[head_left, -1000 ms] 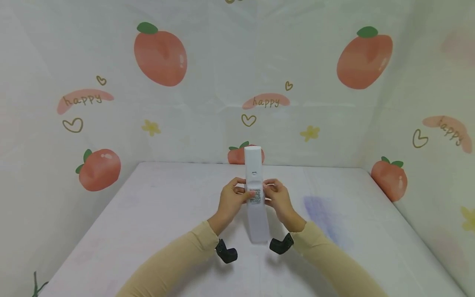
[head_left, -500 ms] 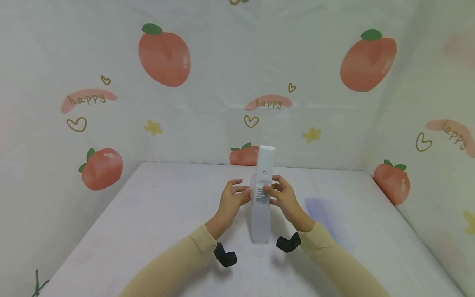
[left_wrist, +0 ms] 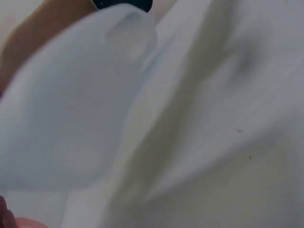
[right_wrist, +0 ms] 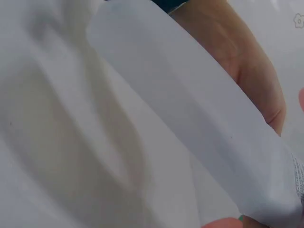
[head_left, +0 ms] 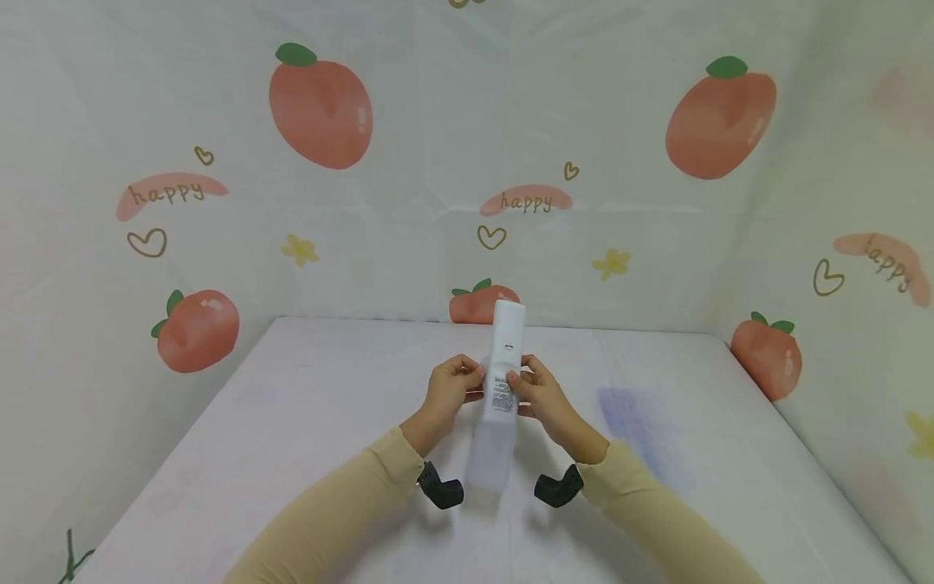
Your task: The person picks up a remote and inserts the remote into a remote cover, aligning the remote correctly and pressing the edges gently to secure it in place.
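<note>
A long, white plastic object (head_left: pixel 507 332) stands between my hands in the head view, tilted, its top to the right and its lower end toward me. Small dark print covers a label (head_left: pixel 502 396) halfway along its narrow side. My left hand (head_left: pixel 447 396) holds its left edge with thumb and fingers. On the other side my right hand (head_left: pixel 549 402) grips it, thumb near the label and fingers partly hidden behind. The left wrist view has its broad, rounded face (left_wrist: pixel 76 104); the right wrist view has its narrow side (right_wrist: pixel 194 114). Its exact kind is unclear.
A white-covered table (head_left: pixel 328 430) lies under the hands, with a purple stain (head_left: pixel 629 426) at right. Patterned fabric (head_left: pixel 409 138) walls the back and sides. Black cameras (head_left: pixel 441 487) hang from the wrists. A dark green strand (head_left: pixel 70 560) shows at bottom left.
The white object turned slightly and shifted right, then came back left; its lower end now swings up toward me. My left fingers loosened half a second ago and hold its edge again.
</note>
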`<act>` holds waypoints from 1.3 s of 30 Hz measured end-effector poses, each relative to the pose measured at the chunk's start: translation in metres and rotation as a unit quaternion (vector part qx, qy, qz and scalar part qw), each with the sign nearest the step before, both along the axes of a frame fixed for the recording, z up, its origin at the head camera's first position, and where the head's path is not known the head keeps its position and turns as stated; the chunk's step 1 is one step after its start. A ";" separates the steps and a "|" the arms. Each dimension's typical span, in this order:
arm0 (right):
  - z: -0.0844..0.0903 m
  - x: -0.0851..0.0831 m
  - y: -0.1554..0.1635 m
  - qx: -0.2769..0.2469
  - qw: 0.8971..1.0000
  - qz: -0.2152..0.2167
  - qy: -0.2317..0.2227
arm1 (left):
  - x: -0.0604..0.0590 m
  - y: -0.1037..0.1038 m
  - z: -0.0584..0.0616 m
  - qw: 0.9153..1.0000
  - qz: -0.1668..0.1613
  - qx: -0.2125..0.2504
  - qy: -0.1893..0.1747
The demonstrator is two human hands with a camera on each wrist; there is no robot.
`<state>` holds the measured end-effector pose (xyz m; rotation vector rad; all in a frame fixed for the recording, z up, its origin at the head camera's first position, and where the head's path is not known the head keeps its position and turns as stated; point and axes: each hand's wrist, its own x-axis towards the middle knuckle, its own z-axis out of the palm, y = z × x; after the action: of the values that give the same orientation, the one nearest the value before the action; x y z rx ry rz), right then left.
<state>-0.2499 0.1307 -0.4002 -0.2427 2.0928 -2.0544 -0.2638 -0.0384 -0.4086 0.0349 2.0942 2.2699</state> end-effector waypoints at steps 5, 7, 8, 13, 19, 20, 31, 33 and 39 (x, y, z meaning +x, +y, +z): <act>-0.004 0.002 -0.003 0.001 1.000 -0.005 -0.002 | 0.004 -0.002 0.001 1.000 0.000 0.001 0.003; -0.006 0.003 -0.004 0.006 1.000 -0.010 -0.004 | 0.006 -0.004 0.001 1.000 -0.013 0.001 0.027; -0.006 0.003 -0.004 0.010 1.000 -0.013 -0.001 | 0.007 -0.005 0.000 0.999 -0.020 -0.003 0.041; -0.008 0.002 -0.003 0.042 0.998 -0.042 0.018 | 0.005 -0.006 0.002 0.994 -0.060 -0.062 0.061; -0.008 0.000 0.001 0.023 0.999 -0.034 0.011 | 0.000 -0.005 0.006 0.989 -0.071 -0.115 0.059; -0.008 0.000 0.002 0.003 0.999 -0.037 0.000 | -0.001 -0.005 0.007 0.989 -0.071 -0.115 0.063; -0.007 0.003 0.003 -0.063 0.992 -0.108 -0.029 | 0.001 -0.001 0.008 0.986 -0.102 -0.117 0.068; -0.004 0.001 0.002 -0.059 0.991 -0.121 -0.016 | 0.002 0.000 0.009 0.983 -0.119 -0.122 0.063; 0.001 -0.004 0.001 -0.055 0.991 -0.119 -0.011 | 0.004 0.001 0.015 0.976 -0.124 -0.162 0.076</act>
<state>-0.2542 0.1319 -0.3993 0.0155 2.0852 -2.2968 -0.2595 -0.0370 -0.3936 0.4424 2.3543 1.8166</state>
